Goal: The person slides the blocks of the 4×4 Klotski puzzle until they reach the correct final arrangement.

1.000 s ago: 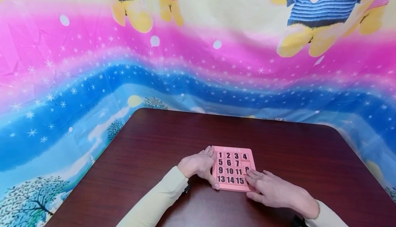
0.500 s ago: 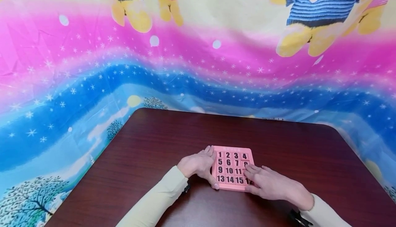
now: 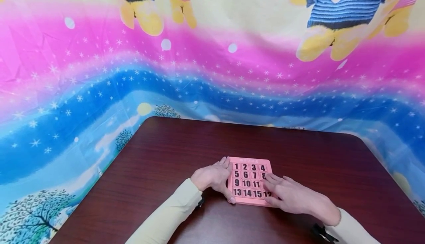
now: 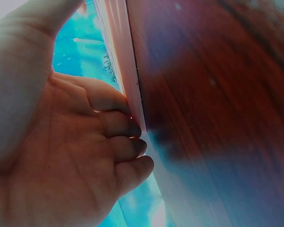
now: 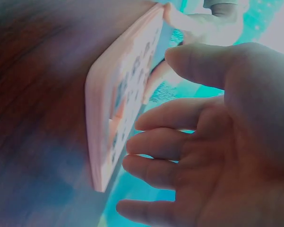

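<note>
A pink sliding number puzzle lies flat on the table, its tiles showing black numbers. The rows read 1 to 4, then 5 to 8, then 9, 10, 11, with 13, 14, 15 and 12 lowest. My left hand spans the puzzle's left side, thumb at the near corner; in the left wrist view its fingertips meet the edge. Extended fingers of my right hand reach over the right side beside the 8, covering the spot right of 11. From the right wrist view, that hand has its fingers spread close over the tiles.
The dark brown table has rounded far corners. Behind it hangs a printed curtain with bears, snowflakes and trees. Pale sleeves cover both forearms, with a black strap piece by the right wrist.
The 8 tile has slid up from the third row to sit beside the 7, under the right fingers. The right hand has shifted slightly up, uncovering the 12. The left hand stays put.
</note>
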Tool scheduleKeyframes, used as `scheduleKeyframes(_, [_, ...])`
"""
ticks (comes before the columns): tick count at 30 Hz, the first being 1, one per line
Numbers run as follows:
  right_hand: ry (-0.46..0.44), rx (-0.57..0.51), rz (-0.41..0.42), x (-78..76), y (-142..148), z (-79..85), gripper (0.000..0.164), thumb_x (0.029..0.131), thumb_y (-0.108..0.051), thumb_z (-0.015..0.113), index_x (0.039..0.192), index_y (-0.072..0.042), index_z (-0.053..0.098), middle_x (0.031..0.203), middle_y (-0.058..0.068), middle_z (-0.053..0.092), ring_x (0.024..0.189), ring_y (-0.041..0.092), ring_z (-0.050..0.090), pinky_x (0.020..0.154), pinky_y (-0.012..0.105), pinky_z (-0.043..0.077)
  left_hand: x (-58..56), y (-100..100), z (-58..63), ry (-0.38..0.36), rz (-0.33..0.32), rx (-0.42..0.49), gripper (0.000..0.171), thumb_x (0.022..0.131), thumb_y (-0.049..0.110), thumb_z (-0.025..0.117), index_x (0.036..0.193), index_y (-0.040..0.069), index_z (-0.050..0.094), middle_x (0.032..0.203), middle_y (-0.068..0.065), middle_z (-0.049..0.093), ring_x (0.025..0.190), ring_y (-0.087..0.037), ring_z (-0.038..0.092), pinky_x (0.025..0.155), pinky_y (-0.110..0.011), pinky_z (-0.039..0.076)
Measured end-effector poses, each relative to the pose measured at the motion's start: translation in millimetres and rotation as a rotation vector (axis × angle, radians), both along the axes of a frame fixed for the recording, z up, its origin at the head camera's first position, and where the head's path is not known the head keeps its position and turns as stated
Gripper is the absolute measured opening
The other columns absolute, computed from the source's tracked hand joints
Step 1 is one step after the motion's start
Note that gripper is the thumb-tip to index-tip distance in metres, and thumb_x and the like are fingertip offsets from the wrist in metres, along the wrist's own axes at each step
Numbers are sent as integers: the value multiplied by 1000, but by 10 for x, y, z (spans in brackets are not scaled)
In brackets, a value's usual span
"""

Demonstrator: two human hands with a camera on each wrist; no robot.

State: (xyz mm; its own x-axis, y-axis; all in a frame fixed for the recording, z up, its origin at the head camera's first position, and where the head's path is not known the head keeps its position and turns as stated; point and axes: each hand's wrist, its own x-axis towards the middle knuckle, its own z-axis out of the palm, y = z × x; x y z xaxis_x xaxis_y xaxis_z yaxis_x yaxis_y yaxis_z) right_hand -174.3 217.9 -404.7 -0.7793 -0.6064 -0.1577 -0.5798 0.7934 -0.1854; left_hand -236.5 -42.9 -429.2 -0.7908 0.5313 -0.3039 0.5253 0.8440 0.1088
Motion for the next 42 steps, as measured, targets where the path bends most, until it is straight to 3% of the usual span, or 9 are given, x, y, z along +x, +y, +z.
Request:
scheduleKeyframes(7, [17,9,-4,152,72,65,64,96,-50,55,141,-4,53,150,20,45,141,37,41,108,67,36,-1,0,-12,15,-3,4,130,63,72,78,156,2,21,165,-18,13,154,-26,12,126,-33,18])
scheduleKeyframes(14, [24,32,29,327,88,-5,63,96,-50,56,140,-5,54,148,18,49,138,35,45,106,65,39,-2,0,-9,18,-1,-5,130,62,72,78,156,2,21,165,-17,13,154,-26,12,126,-33,19])
scheduleKeyframes(24, [21,77,53,480,72,-60,67,96,-60,47,142,-11,53,148,13,50,137,32,48,104,61,43,10,-1,8,17,1,-10,131,61,73,78,156,3,20,165,-17,12,154,-26,11,126,-32,18])
scheduleKeyframes(28, [-46,68,18,503,56,-36,67,96,-62,45,145,-17,50,152,9,47,138,31,46,107,60,41,10,-3,8,12,6,-8,131,62,72,78,156,3,20,165,-16,12,154,-25,11,126,-32,18])
scheduleKeyframes(35, [109,72,122,452,41,-73,61,98,-55,49,136,-9,59,141,14,57,131,31,54,99,57,49,5,4,4,3,8,-14,131,62,72,78,156,3,18,165,-16,11,154,-25,11,126,-32,18])
scheduleKeyframes(42, [75,43,107,277,27,-86,59,97,-49,55,135,-4,59,142,19,55,132,36,52,101,58,48,-8,3,10,1,8,-8,132,62,71,79,156,2,18,165,-16,11,154,-25,11,126,-32,19])
